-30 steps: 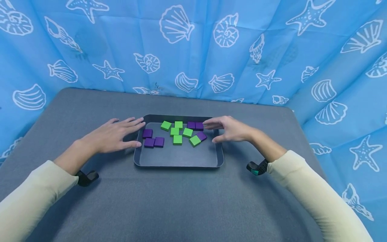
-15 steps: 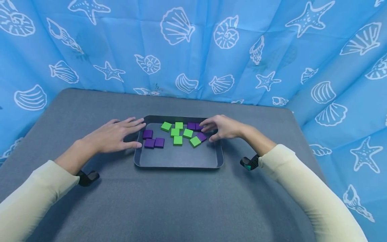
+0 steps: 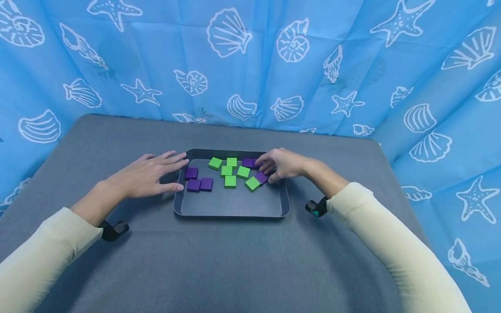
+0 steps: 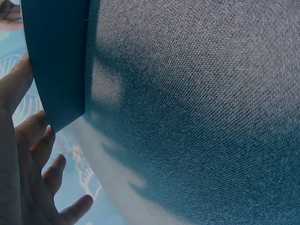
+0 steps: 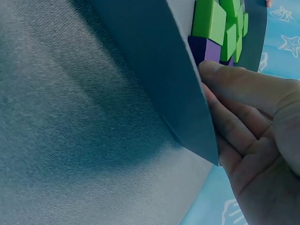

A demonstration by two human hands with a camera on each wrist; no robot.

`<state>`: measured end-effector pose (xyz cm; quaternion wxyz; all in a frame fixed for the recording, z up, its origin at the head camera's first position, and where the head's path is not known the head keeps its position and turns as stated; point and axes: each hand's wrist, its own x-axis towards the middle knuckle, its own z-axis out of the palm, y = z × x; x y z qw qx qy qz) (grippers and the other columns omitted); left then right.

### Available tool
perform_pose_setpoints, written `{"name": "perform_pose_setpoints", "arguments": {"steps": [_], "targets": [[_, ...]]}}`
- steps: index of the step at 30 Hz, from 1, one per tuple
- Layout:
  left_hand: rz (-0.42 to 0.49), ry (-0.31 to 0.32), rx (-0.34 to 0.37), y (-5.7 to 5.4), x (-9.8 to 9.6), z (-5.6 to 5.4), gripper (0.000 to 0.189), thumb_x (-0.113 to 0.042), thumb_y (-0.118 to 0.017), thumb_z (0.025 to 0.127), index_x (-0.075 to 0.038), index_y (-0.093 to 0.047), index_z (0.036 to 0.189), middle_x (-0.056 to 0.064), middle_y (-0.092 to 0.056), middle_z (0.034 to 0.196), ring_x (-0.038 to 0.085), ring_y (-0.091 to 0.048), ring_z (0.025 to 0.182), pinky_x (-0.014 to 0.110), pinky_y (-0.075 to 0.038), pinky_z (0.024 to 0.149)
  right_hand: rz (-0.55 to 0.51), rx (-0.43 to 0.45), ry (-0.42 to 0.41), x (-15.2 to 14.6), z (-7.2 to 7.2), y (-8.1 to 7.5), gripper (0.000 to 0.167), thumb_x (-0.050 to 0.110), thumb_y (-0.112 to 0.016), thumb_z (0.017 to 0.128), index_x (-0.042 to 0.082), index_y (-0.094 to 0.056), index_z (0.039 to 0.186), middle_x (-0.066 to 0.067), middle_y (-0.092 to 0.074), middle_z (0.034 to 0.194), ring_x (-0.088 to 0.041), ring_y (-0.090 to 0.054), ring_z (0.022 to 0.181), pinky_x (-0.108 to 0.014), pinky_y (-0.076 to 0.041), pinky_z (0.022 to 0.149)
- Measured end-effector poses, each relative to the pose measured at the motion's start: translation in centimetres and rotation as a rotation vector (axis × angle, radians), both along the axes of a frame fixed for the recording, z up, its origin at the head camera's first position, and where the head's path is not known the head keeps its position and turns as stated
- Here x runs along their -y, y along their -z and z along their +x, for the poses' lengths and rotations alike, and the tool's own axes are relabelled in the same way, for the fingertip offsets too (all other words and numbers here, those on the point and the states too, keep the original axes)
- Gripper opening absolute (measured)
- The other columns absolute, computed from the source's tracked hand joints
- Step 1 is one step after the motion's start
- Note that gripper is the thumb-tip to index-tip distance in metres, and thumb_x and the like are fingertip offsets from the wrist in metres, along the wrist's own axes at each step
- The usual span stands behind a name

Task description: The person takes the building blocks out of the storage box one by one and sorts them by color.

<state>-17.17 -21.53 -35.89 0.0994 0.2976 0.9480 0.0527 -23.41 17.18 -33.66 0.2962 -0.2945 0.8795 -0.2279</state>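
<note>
A dark shallow tray (image 3: 231,208) holds several green blocks (image 3: 230,181) and several purple blocks (image 3: 206,184), all flat and square. My right hand (image 3: 287,164) reaches over the tray's right rim, fingers bent down, with thumb and fingertips at the edges of a purple block (image 3: 261,177). That purple block (image 5: 205,48) lies against a green block (image 5: 208,21), and the thumb tip overlaps it in the right wrist view. My left hand (image 3: 146,176) is spread at the tray's left rim, fingers straight and holding nothing; in the left wrist view its fingers (image 4: 33,126) overlap the tray wall (image 4: 58,61).
The tray stands on a grey cloth-covered table (image 3: 235,265). Behind and to the right hangs a blue curtain (image 3: 258,65) with white seashell prints. A black wrist device (image 3: 113,230) sits below the left sleeve, another black device (image 3: 317,208) below the right.
My right hand has moved left and slightly down to the purple block, its fingers curling more and its thumb coming in at the block's right edge. The left hand stays still.
</note>
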Motion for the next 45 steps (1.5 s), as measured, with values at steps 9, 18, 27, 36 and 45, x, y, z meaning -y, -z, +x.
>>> {"name": "perform_pose_setpoints", "arguments": {"steps": [9, 18, 27, 36, 45], "targets": [[-0.006, -0.005, 0.009, 0.1, 0.0, -0.1, 0.082, -0.065, -0.049, 0.095, -0.014, -0.032, 0.157, 0.010, -0.024, 0.164, 0.040, -0.020, 0.149, 0.071, -0.022, 0.110, 0.087, -0.043, -0.034, 0.8, 0.3, 0.2, 0.065, -0.008, -0.075, 0.081, 0.000, -0.052, 0.141, -0.018, -0.062, 0.133, -0.029, -0.060, 0.123, -0.041, -0.048, 0.103], [-0.001, -0.010, 0.022, 0.2, 0.1, -0.1, 0.082, -0.065, -0.049, 0.095, -0.014, -0.032, 0.157, 0.010, -0.023, 0.164, 0.040, -0.019, 0.149, 0.071, -0.022, 0.110, 0.096, -0.167, -0.061, 1.1, 0.9, 0.7, 0.059, -0.007, -0.072, 0.084, -0.001, -0.053, 0.139, -0.017, -0.064, 0.129, -0.027, -0.062, 0.120, -0.040, -0.049, 0.101], [-0.001, -0.013, 0.020, 0.2, 0.0, -0.1, 0.082, -0.065, -0.049, 0.095, -0.015, -0.031, 0.157, 0.010, -0.023, 0.164, 0.040, -0.018, 0.149, 0.071, -0.021, 0.110, 0.090, -0.196, -0.044, 1.0, 1.0, 0.5, 0.053, -0.004, -0.072, 0.086, -0.001, -0.057, 0.137, -0.016, -0.066, 0.125, -0.027, -0.064, 0.117, -0.040, -0.050, 0.100], [-0.001, -0.009, 0.011, 0.2, -0.1, -0.1, 0.082, -0.066, -0.048, 0.095, -0.014, -0.031, 0.157, 0.010, -0.023, 0.164, 0.040, -0.019, 0.149, 0.071, -0.021, 0.110, 0.047, -0.187, -0.030, 0.1, 0.9, 0.0, 0.049, -0.002, -0.075, 0.085, -0.001, -0.060, 0.132, -0.017, -0.067, 0.123, -0.027, -0.066, 0.113, -0.040, -0.052, 0.097], [-0.002, -0.007, 0.012, 0.0, 0.0, 0.0, 0.082, -0.065, -0.048, 0.096, -0.015, -0.030, 0.158, 0.010, -0.023, 0.164, 0.039, -0.020, 0.149, 0.071, -0.022, 0.110, -0.034, -0.226, 0.046, -2.2, 0.3, -2.1, 0.049, 0.000, -0.076, 0.084, -0.004, -0.061, 0.130, -0.018, -0.067, 0.123, -0.028, -0.068, 0.108, -0.043, -0.053, 0.095]]}}
